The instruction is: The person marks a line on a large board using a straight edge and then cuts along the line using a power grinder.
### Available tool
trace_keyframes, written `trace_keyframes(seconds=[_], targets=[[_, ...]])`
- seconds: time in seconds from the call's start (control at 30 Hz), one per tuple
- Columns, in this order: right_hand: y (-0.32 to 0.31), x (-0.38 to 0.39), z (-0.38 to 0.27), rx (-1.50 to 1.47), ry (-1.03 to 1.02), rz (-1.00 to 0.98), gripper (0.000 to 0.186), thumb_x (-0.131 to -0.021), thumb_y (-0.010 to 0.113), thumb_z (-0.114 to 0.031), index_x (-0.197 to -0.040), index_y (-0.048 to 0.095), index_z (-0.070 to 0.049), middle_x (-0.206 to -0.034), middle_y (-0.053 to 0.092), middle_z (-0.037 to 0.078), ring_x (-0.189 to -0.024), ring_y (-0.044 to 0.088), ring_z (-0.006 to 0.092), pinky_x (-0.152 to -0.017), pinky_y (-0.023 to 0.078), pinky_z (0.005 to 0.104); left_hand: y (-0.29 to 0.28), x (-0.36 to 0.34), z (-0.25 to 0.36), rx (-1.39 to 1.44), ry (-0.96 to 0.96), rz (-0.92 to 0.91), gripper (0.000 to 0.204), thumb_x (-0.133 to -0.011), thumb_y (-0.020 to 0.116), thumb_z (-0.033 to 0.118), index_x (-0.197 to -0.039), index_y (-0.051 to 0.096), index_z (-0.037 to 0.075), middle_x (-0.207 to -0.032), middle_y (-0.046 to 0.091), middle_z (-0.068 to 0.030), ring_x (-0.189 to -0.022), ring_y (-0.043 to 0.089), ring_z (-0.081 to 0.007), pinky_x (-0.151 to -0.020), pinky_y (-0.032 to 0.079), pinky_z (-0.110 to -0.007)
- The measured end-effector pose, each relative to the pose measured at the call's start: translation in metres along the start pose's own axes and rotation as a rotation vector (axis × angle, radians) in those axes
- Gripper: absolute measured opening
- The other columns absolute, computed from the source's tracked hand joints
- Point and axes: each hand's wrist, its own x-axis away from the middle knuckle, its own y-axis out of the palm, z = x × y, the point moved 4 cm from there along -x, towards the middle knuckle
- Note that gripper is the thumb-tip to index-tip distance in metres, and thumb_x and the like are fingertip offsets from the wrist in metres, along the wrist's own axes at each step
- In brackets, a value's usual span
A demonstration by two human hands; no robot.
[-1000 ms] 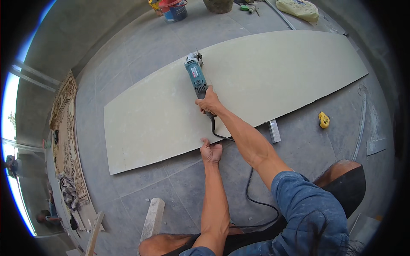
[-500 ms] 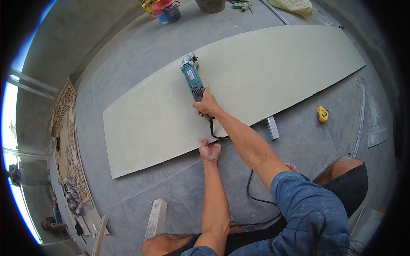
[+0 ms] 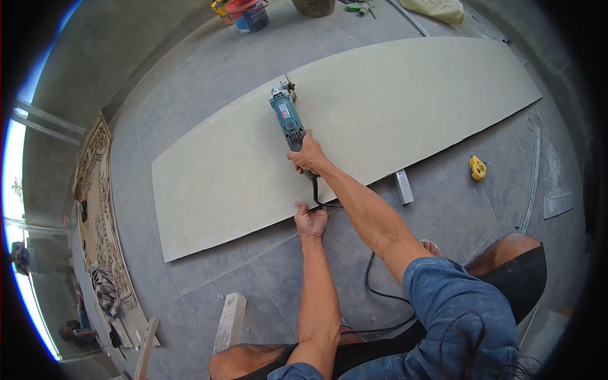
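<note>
Over board (image 3: 411, 101), right hand (image 3: 309, 154) grips grinder (image 3: 287, 116) by rear end; at near edge, left hand (image 3: 311, 223) grasps board, thumb above.

I count two hands here, one left hand (image 3: 311, 222) and one right hand (image 3: 309, 154), to one grinder (image 3: 287, 115), one black cord (image 3: 315, 189) and one big pale board (image 3: 405, 104). Around them I see one yellow bucket (image 3: 221, 9), one red-and-blue bucket (image 3: 253, 23) and one dark bucket (image 3: 315, 7), making three; one tape measure (image 3: 477, 168), one cream bag (image 3: 437, 9), one patterned rug (image 3: 95, 209), one checked cloth (image 3: 105, 292).
</note>
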Motion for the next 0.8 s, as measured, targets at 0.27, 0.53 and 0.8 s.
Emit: trace_keyframes(seconds=[0.27,0.53,0.8], targets=[[-0.007,0.003,0.005,0.003,-0.007,0.015,0.081,-0.081,0.069,-0.006,-0.137,0.015,0.017,-0.08,0.064,0.023,-0.049,0.064,0.0248,-0.038,0.05,0.0352,-0.002,-0.002,-0.004,-0.027,-0.03,0.013,0.028,-0.098,0.065,0.03,-0.117,0.064,0.009,-0.121,0.068,-0.0043,-0.114,0.06,-0.0231,-0.102,0.043,-0.042],[-0.012,0.01,0.008,0.021,0.011,0.027,0.076,-0.081,0.068,-0.006,-0.134,0.019,0.016,-0.08,0.064,0.023,-0.049,0.064,0.0245,-0.037,0.05,0.0351,0.01,0.005,-0.009,0.018,-0.025,0.014,0.024,-0.098,0.066,0.028,-0.111,0.065,0.008,-0.117,0.07,-0.0023,-0.112,0.063,-0.0186,-0.099,0.046,-0.037],[-0.03,0.017,0.019,0.033,0.039,0.048,0.076,-0.081,0.069,-0.005,-0.135,0.019,0.014,-0.079,0.063,0.022,-0.05,0.063,0.0247,-0.038,0.051,0.0354,0.024,0.014,-0.027,-0.072,-0.042,-0.038,0.031,-0.099,0.063,0.028,-0.123,0.059,0.009,-0.12,0.068,-0.0029,-0.112,0.062,-0.0203,-0.102,0.046,-0.043]])
